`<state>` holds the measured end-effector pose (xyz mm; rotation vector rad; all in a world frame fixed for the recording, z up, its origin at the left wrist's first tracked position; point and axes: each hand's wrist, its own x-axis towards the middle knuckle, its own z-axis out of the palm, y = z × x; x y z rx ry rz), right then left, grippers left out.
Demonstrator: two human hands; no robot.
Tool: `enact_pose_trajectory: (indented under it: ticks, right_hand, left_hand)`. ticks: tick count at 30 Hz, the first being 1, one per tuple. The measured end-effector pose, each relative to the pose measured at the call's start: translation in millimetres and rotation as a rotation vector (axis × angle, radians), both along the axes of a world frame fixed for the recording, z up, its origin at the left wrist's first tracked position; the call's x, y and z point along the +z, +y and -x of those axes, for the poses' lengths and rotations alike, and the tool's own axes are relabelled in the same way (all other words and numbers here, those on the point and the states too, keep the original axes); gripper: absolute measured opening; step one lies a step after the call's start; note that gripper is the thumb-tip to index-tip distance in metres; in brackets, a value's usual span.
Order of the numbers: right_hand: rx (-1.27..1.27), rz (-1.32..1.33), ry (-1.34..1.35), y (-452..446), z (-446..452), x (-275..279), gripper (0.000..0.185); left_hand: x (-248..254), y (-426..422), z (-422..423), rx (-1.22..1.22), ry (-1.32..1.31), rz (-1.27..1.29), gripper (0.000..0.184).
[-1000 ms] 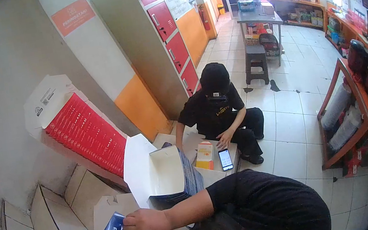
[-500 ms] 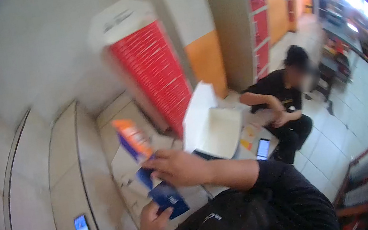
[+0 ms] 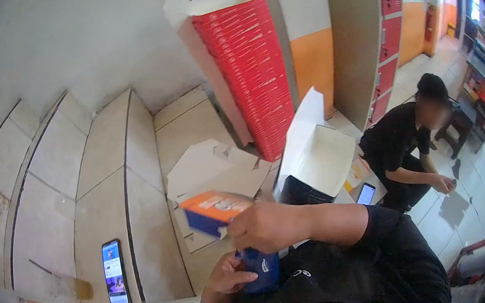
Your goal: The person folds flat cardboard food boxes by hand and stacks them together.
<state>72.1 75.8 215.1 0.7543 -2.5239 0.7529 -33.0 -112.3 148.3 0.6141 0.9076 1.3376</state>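
Note:
My right hand (image 3: pixel 269 226), fingers bent, grips an orange and blue cardboard carton (image 3: pixel 210 209) whose orange face points up and to the left. Lower down, my left hand (image 3: pixel 226 274) has its thumb and fingers closed on a dark blue cardboard panel (image 3: pixel 263 270) with a small white print, close to my black shirt. My right hand covers where panel and carton meet, so I cannot tell whether they are one piece. Behind my hands lie flat white cardboard blanks (image 3: pixel 220 167). An open box with a white inside (image 3: pixel 327 161) stands beyond my right forearm.
A tall stack of red cardboard (image 3: pixel 254 81) leans by the wall. Tiled steps (image 3: pixel 98 148) run along the left, with a lit phone (image 3: pixel 114 272) on one. Another phone (image 3: pixel 366 194) lies near a crouching person (image 3: pixel 401 140) at the right. Red lockers (image 3: pixel 388 35) stand behind.
The view has shifted, so the surroundings sit farther right. The carton in my right hand has tipped from upright to nearly level, and my hands are closer together. The other person's hands have lowered.

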Motion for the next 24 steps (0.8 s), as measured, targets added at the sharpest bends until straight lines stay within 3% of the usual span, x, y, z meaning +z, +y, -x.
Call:
enact_pose_trajectory:
  ticks: [4, 6, 8, 12, 14, 16, 18, 19, 20, 21, 23, 24]
  right_hand:
    - [0.288, 0.081, -0.066, 1.3, 4.9, -9.4, 0.009]
    - [0.291, 0.084, -0.073, 10.2, 2.8, -4.4, 0.008]
    - [0.132, 0.327, 0.015, 21.8, -0.5, -1.6, 0.008]
    - [-0.36, 0.872, 0.055, 31.4, -11.7, 15.1, 0.013]
    - [-0.429, 1.32, -0.045, 29.7, -2.1, 6.9, 0.02]
    - [-0.382, 1.584, -0.213, 32.7, 2.4, 7.0, 0.021]
    - [-0.275, 1.585, -0.206, 33.1, 17.3, -7.5, 0.027]
    - [-0.101, 1.633, -0.06, 26.8, 20.3, -6.9, 0.04]
    - [0.259, 1.595, -0.004, 22.0, 25.7, -14.9, 0.063]
    - [0.2, 1.376, -0.005, 7.0, 31.5, -19.4, 0.081]
    - [-0.057, 0.768, 0.19, -20.8, 18.8, -19.1, 0.085]
    - [-0.155, 0.638, 0.229, -29.0, 20.3, -26.8, 0.086]
  left_hand:
    - [-22.5, -0.9, 0.5, 0.022, 0.067, -0.109, 0.048]
    - [-41.1, -15.8, 34.4, -0.092, 0.347, -0.232, 0.043]
    - [-30.7, -25.9, 52.7, -0.088, 0.594, -0.29, 0.042]
    - [1.6, -11.0, 50.9, 0.281, 0.971, -0.172, 0.04]
    - [15.0, -4.9, 47.0, 0.463, 1.081, -0.124, 0.04]
    - [22.7, -1.1, 41.2, 0.586, 1.12, -0.09, 0.039]
    - [27.3, 4.8, 35.4, 0.648, 1.128, -0.074, 0.039]
    - [28.3, 8.6, 32.5, 0.661, 1.126, -0.069, 0.039]
    - [28.9, 11.5, 30.0, 0.669, 1.121, -0.065, 0.039]
    - [28.8, 14.8, 25.4, 0.663, 1.118, -0.062, 0.039]
    - [28.1, 21.2, 18.8, 0.657, 1.105, -0.067, 0.039]
    - [28.7, 23.4, 16.0, 0.657, 1.102, -0.074, 0.039]
